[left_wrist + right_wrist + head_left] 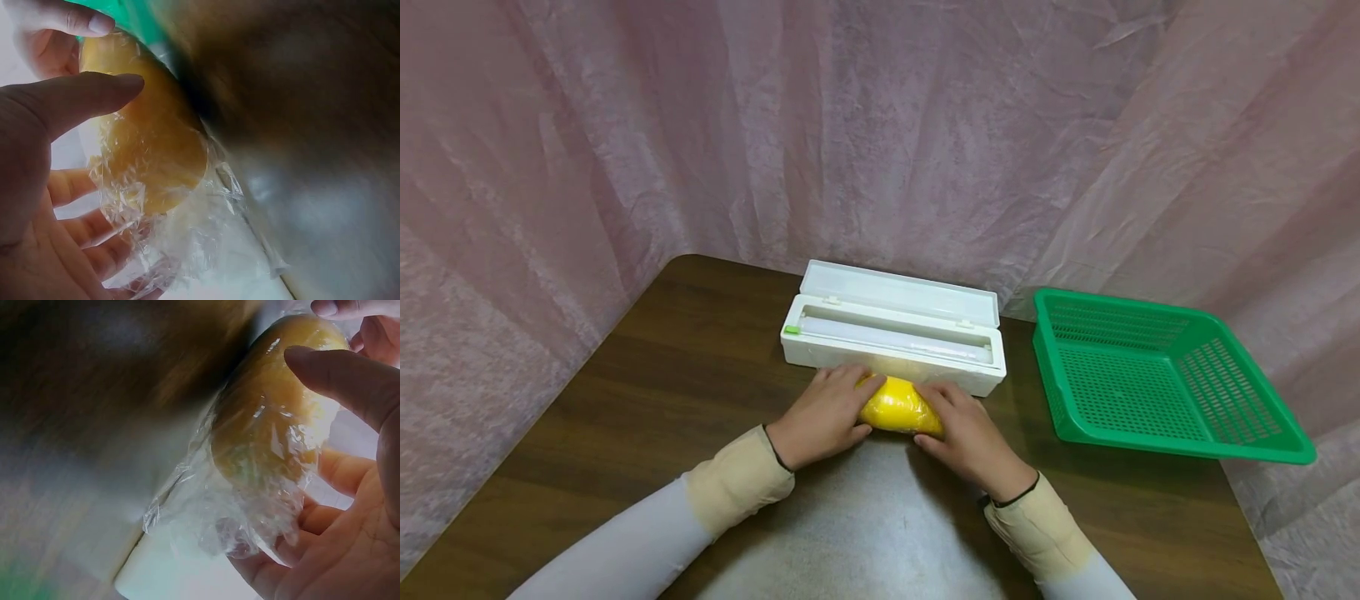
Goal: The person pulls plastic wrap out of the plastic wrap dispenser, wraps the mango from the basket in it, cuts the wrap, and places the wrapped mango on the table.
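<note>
A smooth, oblong yellow fruit [897, 406], wrapped in clear cling film, is held between both hands at the middle of the table. My left hand [826, 417] grips its left end, thumb on the near side and fingers round the far side. The other end is gripped the same way by my right hand [966, 432]. In the left wrist view, crumpled cling film [206, 234] bunches past the fruit's end beside the fingers. Loose cling film [231, 519] also gathers at the opposite end in the right wrist view.
Just behind the hands stands a white cling film dispenser [880, 363], lid raised, with a film roll [895, 335] inside and a green slider [792, 330] at its left. A green plastic basket [1150, 446] sits at the right table edge. Pink curtain [880, 150] hangs behind.
</note>
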Motion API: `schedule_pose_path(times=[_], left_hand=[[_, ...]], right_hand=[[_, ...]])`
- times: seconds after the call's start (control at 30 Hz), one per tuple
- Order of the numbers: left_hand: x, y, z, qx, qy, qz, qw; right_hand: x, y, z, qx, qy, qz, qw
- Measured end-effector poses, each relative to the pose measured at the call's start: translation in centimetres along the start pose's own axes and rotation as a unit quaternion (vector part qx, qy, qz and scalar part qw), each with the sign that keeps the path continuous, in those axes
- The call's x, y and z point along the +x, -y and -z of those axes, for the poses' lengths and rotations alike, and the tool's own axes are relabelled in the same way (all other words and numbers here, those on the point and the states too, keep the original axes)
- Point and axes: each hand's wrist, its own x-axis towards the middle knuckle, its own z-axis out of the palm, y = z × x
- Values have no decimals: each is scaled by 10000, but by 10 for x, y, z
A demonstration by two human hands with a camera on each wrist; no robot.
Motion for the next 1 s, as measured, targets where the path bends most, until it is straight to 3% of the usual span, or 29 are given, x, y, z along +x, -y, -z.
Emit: schedule_pose_path(times=[0.23, 0.43, 0.77, 1.0], left_hand=[[4, 0, -2, -83, -5, 134, 9999], [6, -1, 0, -116, 73, 222, 9997], [7, -5, -4, 408, -264, -347, 9982], [7, -8, -1, 487, -249, -519, 9972]], right_hand=[[5, -4, -2, 72, 12, -27, 10000], [7, -5, -1, 526, 287, -353, 9976], [7, -10, 4, 1348, 609, -604, 9872], [6, -15, 5, 1692, 834, -715, 9794]])
